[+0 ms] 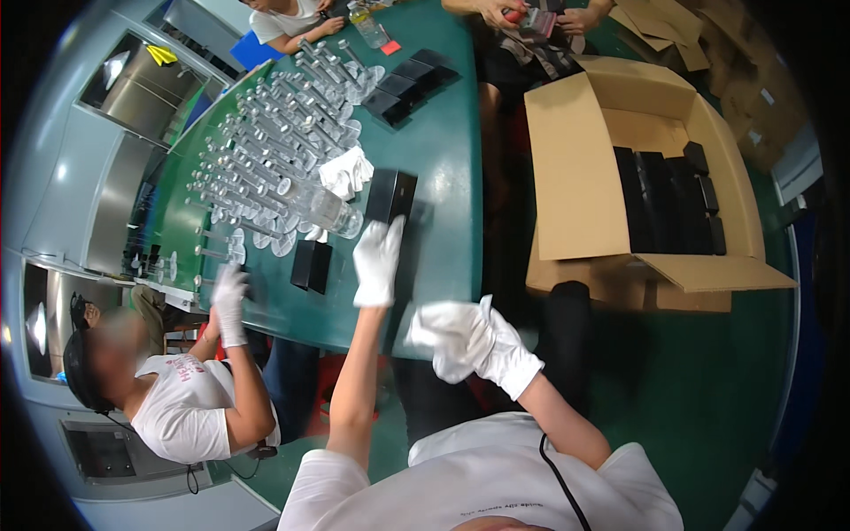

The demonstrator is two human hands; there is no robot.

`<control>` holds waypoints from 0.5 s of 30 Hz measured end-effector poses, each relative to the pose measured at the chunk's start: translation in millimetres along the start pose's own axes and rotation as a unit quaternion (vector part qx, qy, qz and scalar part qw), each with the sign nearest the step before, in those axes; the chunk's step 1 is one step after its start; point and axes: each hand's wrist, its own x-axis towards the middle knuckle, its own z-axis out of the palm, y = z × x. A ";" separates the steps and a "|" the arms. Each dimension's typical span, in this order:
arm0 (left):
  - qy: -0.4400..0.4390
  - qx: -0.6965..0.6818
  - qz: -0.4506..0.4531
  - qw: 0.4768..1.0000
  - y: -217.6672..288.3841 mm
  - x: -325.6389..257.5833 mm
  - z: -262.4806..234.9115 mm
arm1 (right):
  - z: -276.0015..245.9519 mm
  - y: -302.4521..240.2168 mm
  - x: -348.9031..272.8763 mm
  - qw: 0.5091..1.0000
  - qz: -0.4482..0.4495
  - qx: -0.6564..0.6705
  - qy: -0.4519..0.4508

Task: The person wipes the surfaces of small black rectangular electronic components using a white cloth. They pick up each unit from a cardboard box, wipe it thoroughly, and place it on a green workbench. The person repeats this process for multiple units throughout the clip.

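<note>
**Black box (392, 195) straight ahead of the left grip (376, 267)**

Sits on the counter (443, 261), just past the left grip, long axis pointing away from the body, roughly in line with the left forearm (354, 380). Cannot tell if standing or lying. Lies much nearer the left grip than the right grip (503, 354).

On the left, shows fingers (395, 234) stretched toward the near end, nothing clearly held; cannot tell contact or opening. On the right, seems closed on a bunched white cloth (434, 332), blurred, near the counter's edge.

Just left of the box, note a clear bottle (332, 208), likely in the way from that side, and a white bundle (347, 173). Nearer in, see a 2nd box (311, 265); beyond, many stemmed pieces (274, 133). Off to the right, see an open carton (571, 168) holding more boxes (651, 199).
</note>
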 end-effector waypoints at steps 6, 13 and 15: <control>-0.020 0.144 0.009 0.989 25.2 -125.4 -59.0 | 38.4 -9.6 -40.3 0.840 -0.064 -0.532 0.082; -0.012 -0.069 -0.141 0.988 40.0 -163.0 -65.8 | 59.7 -36.9 -41.2 0.436 -0.127 -0.889 0.057; -0.042 -0.257 -0.302 0.917 16.4 -170.0 -64.2 | 89.8 -39.1 -31.3 0.617 -0.089 -0.762 0.178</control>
